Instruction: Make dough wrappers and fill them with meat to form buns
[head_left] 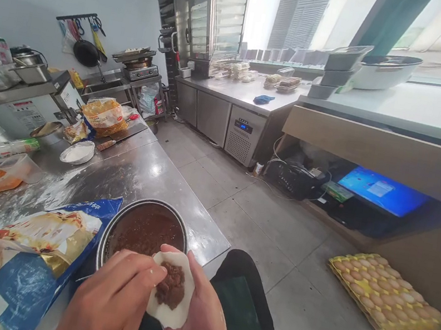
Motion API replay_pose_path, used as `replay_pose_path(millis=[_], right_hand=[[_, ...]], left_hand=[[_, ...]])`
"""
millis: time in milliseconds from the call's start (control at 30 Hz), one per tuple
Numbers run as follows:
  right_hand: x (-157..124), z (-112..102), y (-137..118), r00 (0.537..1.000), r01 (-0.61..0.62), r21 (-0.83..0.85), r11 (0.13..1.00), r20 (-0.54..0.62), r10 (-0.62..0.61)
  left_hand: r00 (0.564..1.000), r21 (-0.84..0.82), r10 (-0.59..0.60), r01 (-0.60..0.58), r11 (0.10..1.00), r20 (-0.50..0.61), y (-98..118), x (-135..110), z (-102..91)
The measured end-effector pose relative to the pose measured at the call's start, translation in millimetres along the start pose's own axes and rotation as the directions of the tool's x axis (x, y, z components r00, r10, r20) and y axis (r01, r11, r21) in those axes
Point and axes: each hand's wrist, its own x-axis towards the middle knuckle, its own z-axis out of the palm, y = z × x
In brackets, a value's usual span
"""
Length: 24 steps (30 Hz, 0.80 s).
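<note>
A flat round of pale dough (173, 320) with a mound of dark brown filling (172, 289) in its middle sits low in front of me. My right hand (203, 320) cradles it from the right and below, fingers curved around its edge. From the left, my left hand (114, 294) closes on the dough's near-left edge, a fingertip touching the filling. Just beyond both hands stands a round metal pot (146, 226) of brown, wet-looking filling. A blue printed bag (46, 248) lies left of the pot, close to my left hand.
The steel table (126, 172) is dusted with flour, its corner just past the pot. Farther along are a bowl of white powder (77, 152), a brush (106, 145) and a yellow bag (105, 117). On the floor at right sits a tray of eggs (385, 294).
</note>
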Motion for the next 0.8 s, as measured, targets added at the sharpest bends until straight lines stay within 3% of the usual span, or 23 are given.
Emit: replay_pose_path(millis=[133, 233, 267, 333, 400, 467, 633, 800], right_hand=[[0.4, 0.8, 1.3, 0.999, -0.036, -0.006, 0.999, 0.006, 0.036], [-1.7, -3.7, -6.1, 0.998, 0.030, -0.047, 0.998, -0.050, -0.032], [-3.4, -5.7, -11.1, 0.995, 0.060, -0.062, 0.996, -0.076, -0.064], [-7.2, -9.4, -23.9, 0.985, 0.100, -0.088, 0.991, -0.133, -0.111], [-10.0, -11.9, -37.1, 0.972, 0.123, -0.123, 0.985, -0.185, -0.144], [-11.2, -13.5, -46.7, 0.960, 0.141, -0.159, 0.977, -0.220, -0.174], [-12.2, -14.5, -49.3, 0.956, 0.127, -0.157, 0.979, -0.246, -0.163], [-11.8, -13.3, -45.4, 0.960, 0.101, -0.079, 0.992, -0.253, -0.118]], left_hand=[[0.999, -0.093, 0.032, -0.028, 0.995, 0.044, -5.4, -8.2, -2.6], [0.979, -0.066, -0.183, 0.190, 0.980, 0.090, -23.9, -18.5, -11.9], [0.949, -0.046, -0.280, 0.289, 0.956, 0.142, -31.9, -21.5, -15.0], [0.846, -0.009, -0.416, 0.444, 0.896, 0.333, -47.1, -25.3, -17.5], [0.713, 0.006, -0.431, 0.514, 0.858, 0.554, -57.9, -25.7, -13.3], [0.625, 0.005, -0.406, 0.542, 0.841, 0.666, -62.5, -23.5, -4.1], [0.545, 0.111, -0.405, 0.492, 0.864, 0.734, -57.2, -14.6, 18.1], [0.521, 0.167, -0.389, 0.422, 0.891, 0.760, -58.9, -9.6, 27.5]])
